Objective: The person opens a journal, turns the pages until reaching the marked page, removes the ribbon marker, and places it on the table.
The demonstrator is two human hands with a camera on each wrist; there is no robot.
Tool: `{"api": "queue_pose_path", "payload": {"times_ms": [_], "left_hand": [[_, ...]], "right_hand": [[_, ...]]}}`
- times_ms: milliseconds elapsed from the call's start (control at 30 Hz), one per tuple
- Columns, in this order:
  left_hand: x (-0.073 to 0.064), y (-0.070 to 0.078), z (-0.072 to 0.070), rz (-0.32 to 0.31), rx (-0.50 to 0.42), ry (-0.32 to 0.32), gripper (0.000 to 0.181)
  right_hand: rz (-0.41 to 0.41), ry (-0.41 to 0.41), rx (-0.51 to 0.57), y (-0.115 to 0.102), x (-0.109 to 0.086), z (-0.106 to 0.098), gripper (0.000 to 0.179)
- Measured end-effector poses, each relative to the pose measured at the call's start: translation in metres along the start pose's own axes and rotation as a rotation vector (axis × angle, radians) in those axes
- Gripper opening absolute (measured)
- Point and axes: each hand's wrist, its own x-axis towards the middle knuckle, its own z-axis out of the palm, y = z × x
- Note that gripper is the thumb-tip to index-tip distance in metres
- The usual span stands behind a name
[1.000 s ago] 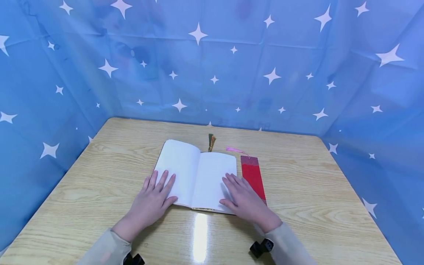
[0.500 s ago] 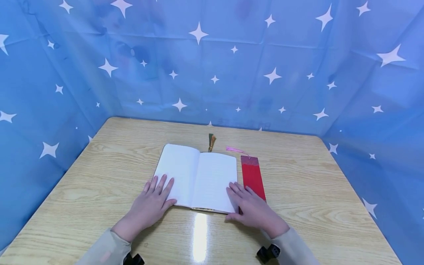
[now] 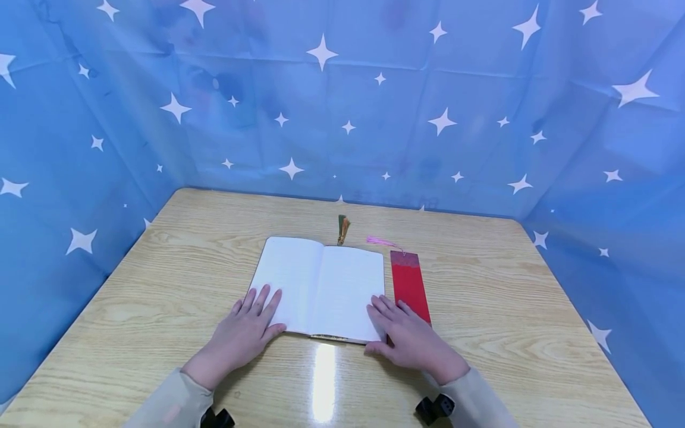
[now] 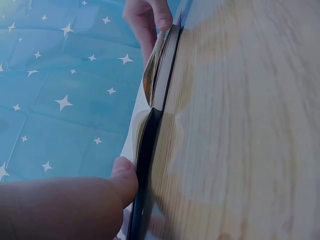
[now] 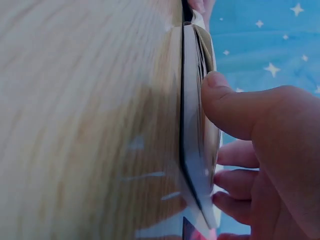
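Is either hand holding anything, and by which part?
Left hand: holding nothing, resting on the left page of the notebook. Right hand: resting on the right page at its near outer corner, thumb at the edge; whether it pinches cannot be told.

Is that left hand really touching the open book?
Touching. The head view shows the left hand resting its spread fingers on the open book. In the left wrist view, its thumb lies against the book's edge.

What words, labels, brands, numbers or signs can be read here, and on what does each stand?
None can be read in any view.
Blue backdrop: faint marks low down, too blurred to read.
Open notebook: no writing discernible.
Red bookmark: none discernible.
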Motion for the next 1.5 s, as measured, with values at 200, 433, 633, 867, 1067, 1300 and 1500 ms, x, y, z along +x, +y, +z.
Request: {"api": "queue_pose_path", "payload": {"times_ms": [200,433,633,867,1067,1300,1500], "left_hand": [[0.000,0.001,-0.001,0.001,-0.006,-0.007,0.065],[0.001,0.001,-0.001,-0.002,-0.016,-0.011,0.065],[0.000,0.001,-0.001,-0.001,-0.017,-0.008,0.065],[0.000,0.002,-0.003,0.002,-0.021,-0.005,0.065],[0.000,0.002,-0.003,-0.001,-0.021,-0.012,0.065],[0.000,0.001,-0.003,-0.002,-0.014,-0.014,0.065],[0.000,0.003,-0.005,-0.005,-0.014,-0.025,0.066]], "right_hand": [[-0.037,0.020,-0.051,-0.002,0.000,-0.004,0.059],[-0.148,0.145,-0.146,-0.005,0.002,-0.007,0.041],[-0.184,0.223,-0.156,-0.006,0.003,-0.006,0.036],[-0.190,0.291,-0.092,-0.009,0.004,-0.007,0.035],[-0.154,0.274,-0.013,-0.014,0.004,-0.008,0.035],[-0.126,0.304,-0.024,-0.018,0.005,-0.009,0.034],[-0.154,0.505,-0.086,-0.020,0.007,-0.009,0.036]]}}
